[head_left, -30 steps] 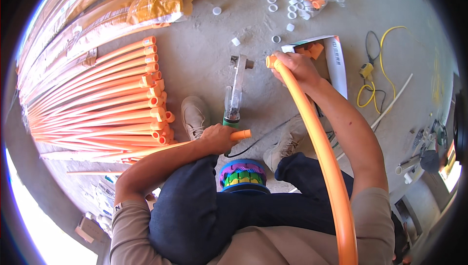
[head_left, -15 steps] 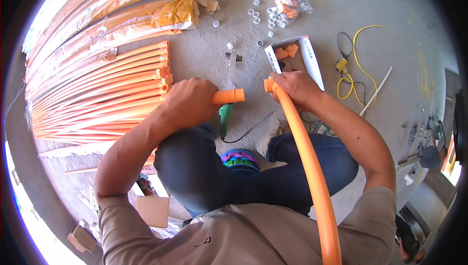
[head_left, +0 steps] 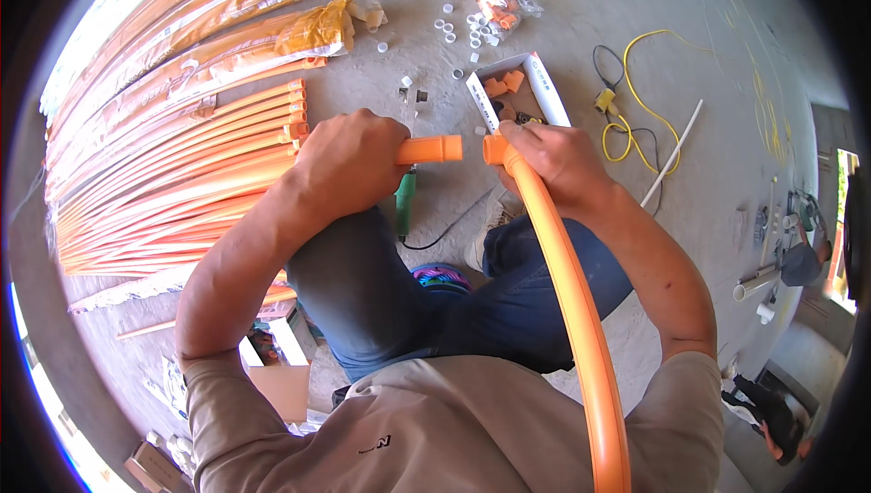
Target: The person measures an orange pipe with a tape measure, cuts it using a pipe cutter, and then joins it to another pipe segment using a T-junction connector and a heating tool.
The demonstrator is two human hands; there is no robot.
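My left hand (head_left: 352, 153) is closed around an orange plastic pipe (head_left: 431, 149), whose open end sticks out to the right. In my right hand (head_left: 562, 166) is an orange pipe fitting (head_left: 495, 150), fixed on the end of a second orange pipe (head_left: 576, 312). That pipe runs back over my right thigh and past my right side. The first pipe's end and the fitting's mouth face each other, a small gap apart. Below the first pipe, a green-handled tool (head_left: 406, 198) with a metal head and a cord lies on the floor, partly hidden.
Many orange pipes (head_left: 181, 185) lie stacked at left, beside wrapped bundles (head_left: 245, 53). Ahead stand an open white box (head_left: 547, 94) of orange fittings and a bag of fittings (head_left: 497, 5), with white rings around. A yellow cable (head_left: 635, 144) and a white pipe (head_left: 673, 153) lie at right.
The gap between the left pipe's end and the fitting has narrowed. Both hands keep their hold. The whole view has shifted slightly.
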